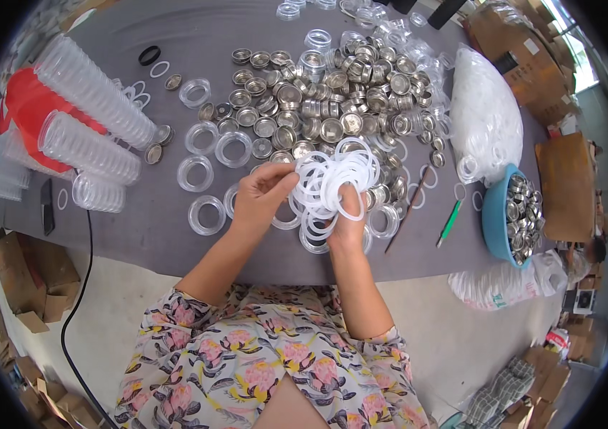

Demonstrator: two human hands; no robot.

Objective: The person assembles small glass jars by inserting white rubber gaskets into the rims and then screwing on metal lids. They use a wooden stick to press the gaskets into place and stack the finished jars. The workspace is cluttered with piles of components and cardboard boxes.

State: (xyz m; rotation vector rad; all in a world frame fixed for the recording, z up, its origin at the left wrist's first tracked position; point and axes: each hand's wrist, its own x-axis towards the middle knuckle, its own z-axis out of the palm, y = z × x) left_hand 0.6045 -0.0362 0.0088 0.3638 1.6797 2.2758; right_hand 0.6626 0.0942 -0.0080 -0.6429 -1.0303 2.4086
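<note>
A loose bunch of thin white rings (332, 179) is gripped in my right hand (348, 218), above the near part of the table. My left hand (265, 193) reaches to the bunch's left side, thumb and forefinger pinched at the edge of one ring. Beneath and around the hands lie thick clear plastic rings (207, 215), some partly hidden by my left forearm. Just beyond the bunch spreads a big heap of small round silver metal caps (332, 129).
Stacked clear plastic cups (93, 93) and a red bag (28, 114) are at the left. To the right are a green-handled tool (450, 223), a brown stick (408, 209), a blue basin (493, 222) of metal caps and a filled clear bag (486, 107). A black cable (79, 293) hangs off the table's front left.
</note>
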